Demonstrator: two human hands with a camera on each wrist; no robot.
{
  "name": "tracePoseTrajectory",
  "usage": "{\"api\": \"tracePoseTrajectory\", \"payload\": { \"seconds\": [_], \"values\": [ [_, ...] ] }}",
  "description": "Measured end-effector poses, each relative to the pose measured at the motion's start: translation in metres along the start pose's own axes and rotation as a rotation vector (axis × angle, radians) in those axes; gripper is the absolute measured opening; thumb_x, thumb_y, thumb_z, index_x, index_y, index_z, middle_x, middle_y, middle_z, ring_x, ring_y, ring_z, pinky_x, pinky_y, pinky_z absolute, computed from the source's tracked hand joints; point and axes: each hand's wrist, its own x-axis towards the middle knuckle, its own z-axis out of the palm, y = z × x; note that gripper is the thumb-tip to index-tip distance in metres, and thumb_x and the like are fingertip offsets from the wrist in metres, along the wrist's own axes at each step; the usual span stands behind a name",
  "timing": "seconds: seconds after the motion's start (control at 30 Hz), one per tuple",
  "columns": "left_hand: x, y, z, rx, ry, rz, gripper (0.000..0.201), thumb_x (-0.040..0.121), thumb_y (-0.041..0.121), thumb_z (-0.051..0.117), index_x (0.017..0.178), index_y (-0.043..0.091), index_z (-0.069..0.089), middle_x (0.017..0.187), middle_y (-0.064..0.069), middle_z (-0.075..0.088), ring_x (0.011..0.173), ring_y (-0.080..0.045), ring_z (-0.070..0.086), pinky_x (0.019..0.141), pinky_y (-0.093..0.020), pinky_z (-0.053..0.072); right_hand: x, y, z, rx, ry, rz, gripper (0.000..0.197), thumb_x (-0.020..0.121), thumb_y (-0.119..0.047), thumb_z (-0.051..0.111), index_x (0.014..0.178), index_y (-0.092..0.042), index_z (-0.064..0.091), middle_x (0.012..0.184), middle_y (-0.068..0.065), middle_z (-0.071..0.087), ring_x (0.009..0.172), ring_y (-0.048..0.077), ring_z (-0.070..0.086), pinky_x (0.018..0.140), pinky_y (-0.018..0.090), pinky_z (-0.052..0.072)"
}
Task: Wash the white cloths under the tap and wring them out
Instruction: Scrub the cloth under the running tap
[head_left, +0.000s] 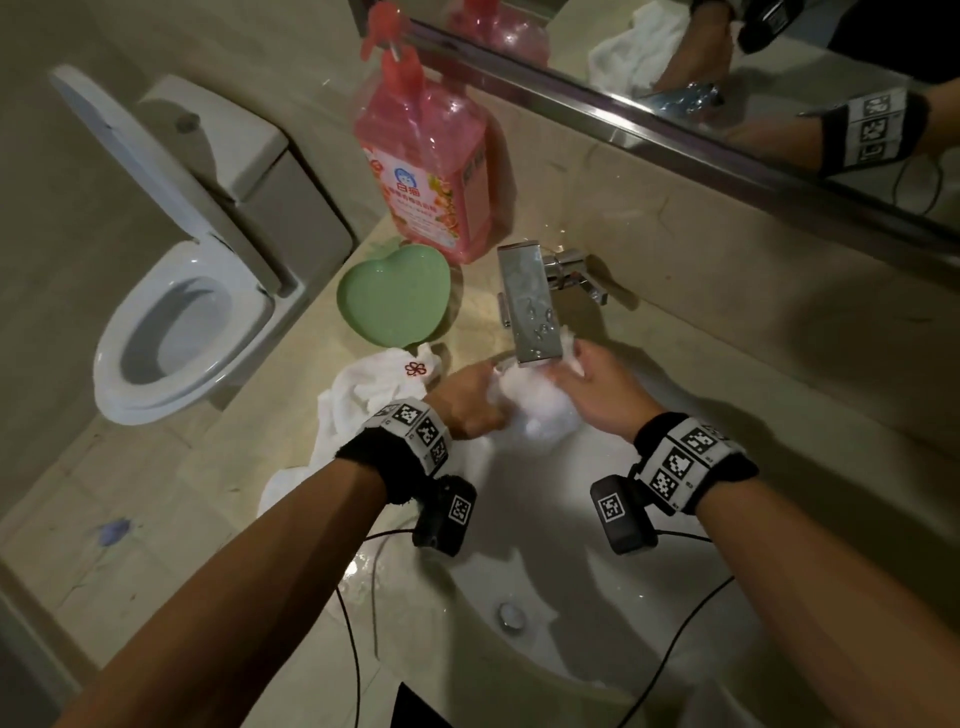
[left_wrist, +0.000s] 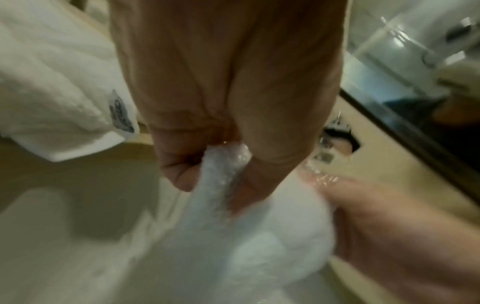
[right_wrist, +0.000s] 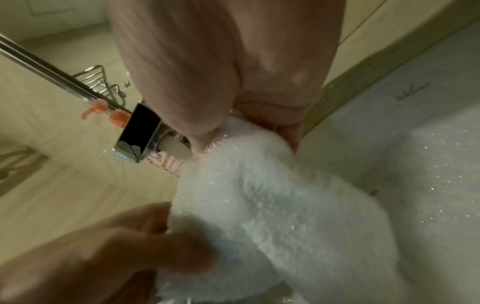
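Note:
A wet white cloth (head_left: 540, 410) is bunched over the white sink (head_left: 545, 545), just under the spout of the chrome tap (head_left: 530, 306). My left hand (head_left: 467, 400) grips its left end; in the left wrist view the cloth (left_wrist: 221, 170) runs out of my fist (left_wrist: 207, 160). My right hand (head_left: 592, 384) holds its far end beside the spout; in the right wrist view my thumb and fingers (right_wrist: 262, 131) pinch the fluffy cloth (right_wrist: 272, 195). A second white cloth (head_left: 374, 395) with a red flower mark lies on the counter at the left.
A pink pump bottle (head_left: 426, 176) and a green heart-shaped dish (head_left: 395, 296) stand on the beige counter (head_left: 727, 270) behind the second cloth. An open toilet (head_left: 176, 322) is at the left. A mirror (head_left: 727, 78) runs along the back wall. Black cables (head_left: 358, 597) hang from my wrists.

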Motion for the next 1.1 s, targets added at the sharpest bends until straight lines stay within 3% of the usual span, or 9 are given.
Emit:
{"api": "tracePoseTrajectory", "payload": {
  "seconds": [0.13, 0.3, 0.4, 0.47, 0.63, 0.73, 0.83, 0.93, 1.1],
  "values": [
    [0.018, 0.011, 0.012, -0.296, -0.034, -0.025, 0.03, 0.088, 0.006, 0.059, 0.114, 0.02, 0.061, 0.092, 0.007, 0.067, 0.086, -0.014, 0.063, 0.07, -0.016, 0.046, -0.005, 0.016, -0.019, -0.098, -0.088, 0.04, 0.05, 0.085, -0.034, 0.08, 0.125, -0.015, 0.057, 0.115, -0.003, 0.066, 0.104, 0.015, 0.062, 0.081, 0.034, 0.052],
    [0.032, 0.016, 0.032, -0.463, 0.065, -0.001, 0.03, 0.089, 0.018, 0.068, 0.119, 0.012, 0.065, 0.115, -0.006, 0.07, 0.088, -0.004, 0.063, 0.083, -0.021, 0.049, -0.012, 0.045, -0.04, -0.334, -0.149, 0.139, 0.081, 0.089, -0.023, 0.077, 0.156, -0.015, 0.032, 0.153, 0.004, 0.046, 0.128, 0.018, 0.051, 0.089, 0.007, 0.04],
    [0.037, 0.024, 0.034, -0.525, 0.132, -0.127, 0.047, 0.086, 0.025, 0.073, 0.125, 0.004, 0.057, 0.121, -0.016, 0.066, 0.103, -0.025, 0.065, 0.093, -0.041, 0.054, -0.014, 0.055, -0.043, -0.23, -0.027, 0.196, 0.085, 0.081, -0.032, 0.084, 0.15, -0.014, 0.037, 0.134, 0.003, 0.053, 0.111, 0.018, 0.054, 0.065, 0.011, 0.041],
    [0.038, 0.027, 0.027, -0.461, 0.187, -0.166, 0.053, 0.086, 0.032, 0.072, 0.123, 0.0, 0.053, 0.116, -0.017, 0.066, 0.103, -0.035, 0.065, 0.088, -0.046, 0.055, -0.012, 0.056, -0.039, -0.104, 0.046, 0.189, 0.084, 0.074, -0.033, 0.09, 0.141, -0.016, 0.041, 0.125, 0.001, 0.053, 0.11, 0.02, 0.056, 0.066, 0.019, 0.043],
    [0.016, 0.017, 0.001, -0.235, -0.068, -0.058, 0.045, 0.074, 0.013, 0.083, 0.115, 0.015, 0.064, 0.095, 0.007, 0.066, 0.083, -0.009, 0.062, 0.064, -0.008, 0.048, -0.013, 0.039, -0.022, 0.074, 0.086, 0.102, 0.042, 0.082, -0.033, 0.083, 0.112, -0.03, 0.055, 0.118, -0.004, 0.057, 0.106, 0.027, 0.061, 0.062, 0.036, 0.053],
    [-0.001, 0.009, -0.012, 0.023, -0.042, -0.025, 0.045, 0.082, 0.009, 0.07, 0.126, 0.016, 0.061, 0.119, -0.001, 0.064, 0.105, -0.017, 0.061, 0.09, -0.025, 0.05, -0.014, 0.025, -0.015, 0.075, -0.042, 0.085, 0.031, 0.078, -0.021, 0.087, 0.1, -0.031, 0.066, 0.114, 0.006, 0.065, 0.098, 0.033, 0.067, 0.071, 0.053, 0.059],
    [-0.012, -0.001, -0.018, 0.076, 0.011, -0.033, 0.039, 0.097, 0.018, 0.054, 0.136, 0.017, 0.055, 0.137, -0.008, 0.057, 0.123, -0.028, 0.054, 0.104, -0.032, 0.042, -0.009, 0.02, -0.002, -0.125, -0.17, 0.032, 0.045, 0.077, -0.005, 0.084, 0.11, -0.026, 0.062, 0.121, 0.008, 0.065, 0.089, 0.021, 0.066, 0.072, 0.034, 0.057],
    [-0.021, -0.012, -0.021, 0.022, 0.101, -0.087, 0.033, 0.1, 0.028, 0.049, 0.132, 0.019, 0.052, 0.132, -0.011, 0.058, 0.115, -0.03, 0.058, 0.098, -0.035, 0.045, -0.002, 0.016, 0.012, -0.23, -0.091, 0.015, 0.035, 0.089, -0.006, 0.071, 0.119, -0.023, 0.065, 0.106, 0.001, 0.066, 0.074, 0.009, 0.065, 0.056, 0.013, 0.048],
    [-0.03, -0.022, -0.025, -0.263, 0.253, -0.086, 0.02, 0.095, 0.025, 0.06, 0.114, 0.018, 0.062, 0.109, -0.013, 0.067, 0.095, -0.034, 0.066, 0.086, -0.047, 0.055, 0.002, 0.003, 0.013, 0.024, 0.023, 0.074, 0.038, 0.09, -0.008, 0.065, 0.125, -0.019, 0.068, 0.115, 0.009, 0.074, 0.107, 0.033, 0.069, 0.094, 0.049, 0.056]
  ]
}}
